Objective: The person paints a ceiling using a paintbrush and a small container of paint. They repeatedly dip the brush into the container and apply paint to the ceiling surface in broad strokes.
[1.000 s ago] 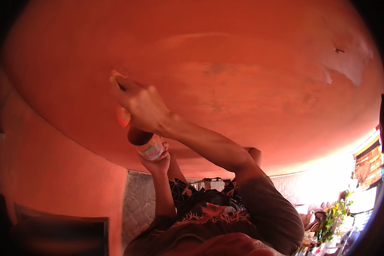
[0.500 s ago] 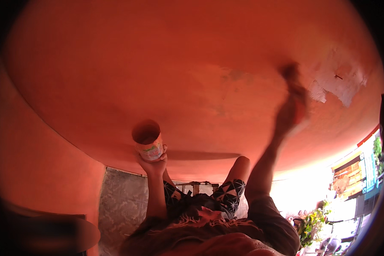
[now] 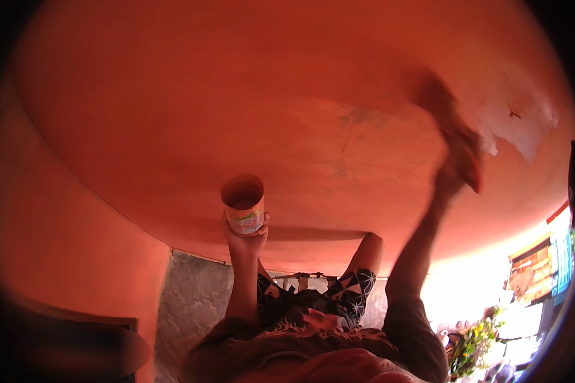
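My left hand (image 3: 248, 242) is wrapped round the lower part of an open can (image 3: 244, 220) with a printed label and orange-stained walls. The can is held upright but tilted so that its dark inside shows; how much is in it I cannot tell. Up and to the right, my right hand (image 3: 457, 169) is closed on a paintbrush (image 3: 436, 96), blurred by motion. The brush's dark head is against or very close to the orange wall (image 3: 287, 76). Near it the wall has a pale peeling patch (image 3: 508, 131) and a greyish worn area (image 3: 361, 118).
A nail (image 3: 515, 115) sticks out of the pale patch. An adjoining orange wall (image 3: 76, 249) stands at the left, with a grey patterned floor (image 3: 191, 306) below. Green plants (image 3: 476, 345) and wooden boards (image 3: 533, 271) show in bright light at the right.
The paintbrush and my right hand have moved a little right in the picture, the brush tilting more to the left. The view has shifted slightly; my left hand still holds the can.
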Action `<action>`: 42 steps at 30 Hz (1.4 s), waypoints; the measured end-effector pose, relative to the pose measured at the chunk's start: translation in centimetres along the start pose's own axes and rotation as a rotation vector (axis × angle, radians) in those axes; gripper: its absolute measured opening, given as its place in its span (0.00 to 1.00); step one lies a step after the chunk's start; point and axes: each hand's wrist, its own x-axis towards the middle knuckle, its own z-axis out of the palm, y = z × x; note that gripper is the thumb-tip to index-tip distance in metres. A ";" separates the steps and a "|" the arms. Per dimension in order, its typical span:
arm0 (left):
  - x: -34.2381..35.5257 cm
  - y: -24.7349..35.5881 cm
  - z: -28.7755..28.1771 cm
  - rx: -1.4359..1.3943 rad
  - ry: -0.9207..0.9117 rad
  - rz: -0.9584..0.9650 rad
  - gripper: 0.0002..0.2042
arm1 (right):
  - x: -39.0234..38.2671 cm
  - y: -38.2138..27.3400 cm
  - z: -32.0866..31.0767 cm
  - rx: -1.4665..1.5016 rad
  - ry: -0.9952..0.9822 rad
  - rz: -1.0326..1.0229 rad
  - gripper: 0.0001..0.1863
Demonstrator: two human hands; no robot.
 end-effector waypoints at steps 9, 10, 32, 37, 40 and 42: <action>0.3 -1.0 -0.5 0.000 -0.013 -0.004 0.28 | -2.1 -7.9 5.3 -0.617 -0.020 -0.305 0.11; 0.4 -1.2 -0.1 -0.001 -0.004 -0.010 0.26 | -3.6 -9.7 7.6 -0.544 -0.138 -0.368 0.11; 1.8 1.5 -3.7 -0.116 -0.238 -0.386 0.38 | 3.5 6.3 -15.3 -0.258 0.326 0.116 0.07; 4.7 2.1 -7.8 -0.117 -0.296 -0.529 0.36 | -1.4 5.3 -9.1 -0.358 0.102 -0.272 0.10; 4.2 4.1 -8.3 -0.091 -0.278 -0.520 0.35 | -7.6 -7.5 4.5 -0.381 -0.045 -0.343 0.18; 4.2 4.4 -8.8 -0.107 -0.256 -0.545 0.34 | -9.9 -13.3 9.3 -0.093 -0.200 -0.435 0.22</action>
